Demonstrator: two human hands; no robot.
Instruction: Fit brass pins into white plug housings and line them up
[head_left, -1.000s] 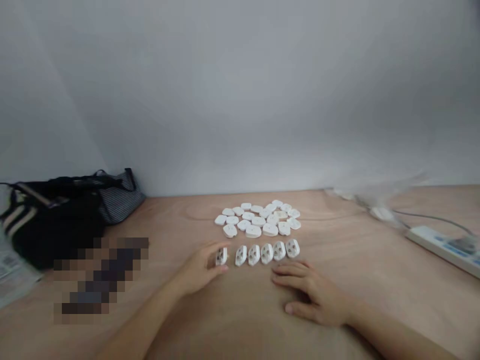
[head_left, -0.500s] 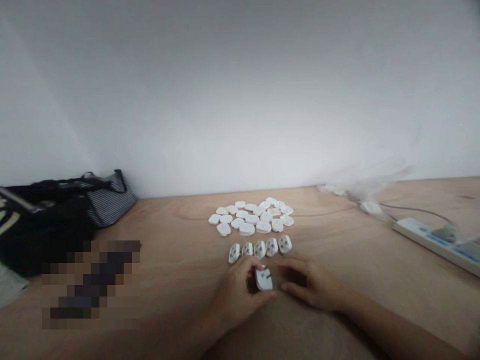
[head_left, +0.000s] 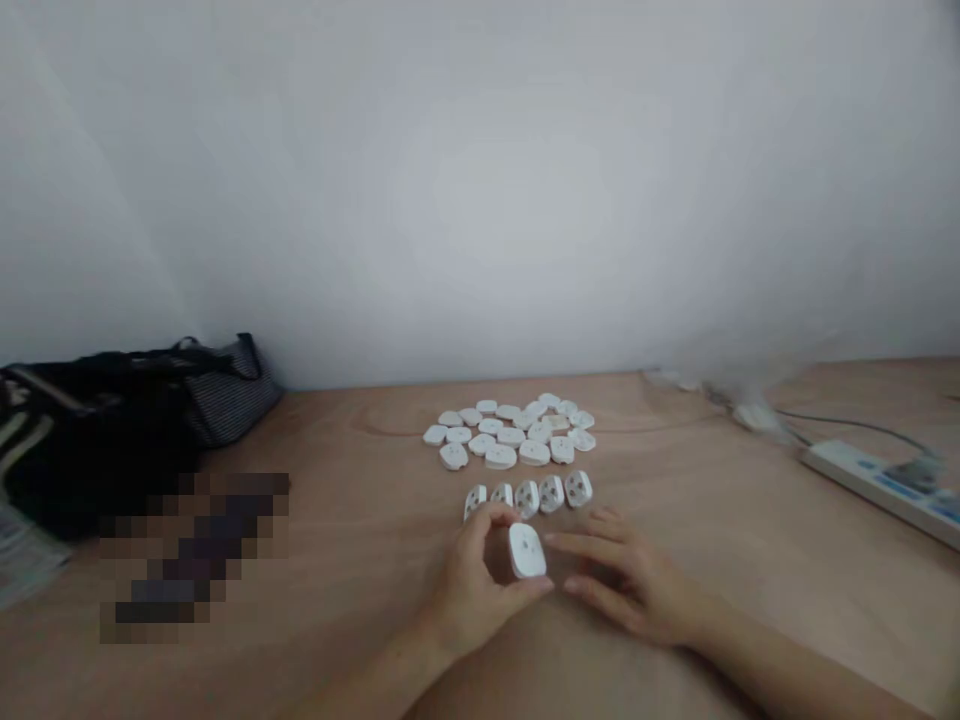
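My left hand [head_left: 484,580] grips a white plug housing [head_left: 527,551] between thumb and fingers, just above the table. It is a rounded square, and its face with small holes is tilted up toward me. My right hand [head_left: 637,580] is close by on its right side, fingers apart, with the index fingertip near the housing's edge; whether it touches I cannot tell. Beyond my hands stands a row of similar white housings [head_left: 551,494], their hollow sides with dark openings facing me. My left fingers partly cover the row's left end.
Behind the row lies a loose cluster of many white pieces [head_left: 511,437]. A black bag [head_left: 97,440] sits at the left, with a blurred-out dark object [head_left: 202,550] in front of it. At the right are a white power strip [head_left: 877,485] and a clear plastic bag [head_left: 757,385].
The housing has turned in my left hand, and the dark pin-like part seen on it earlier no longer shows. My right index finger has straightened toward the housing. The view has shifted slightly.
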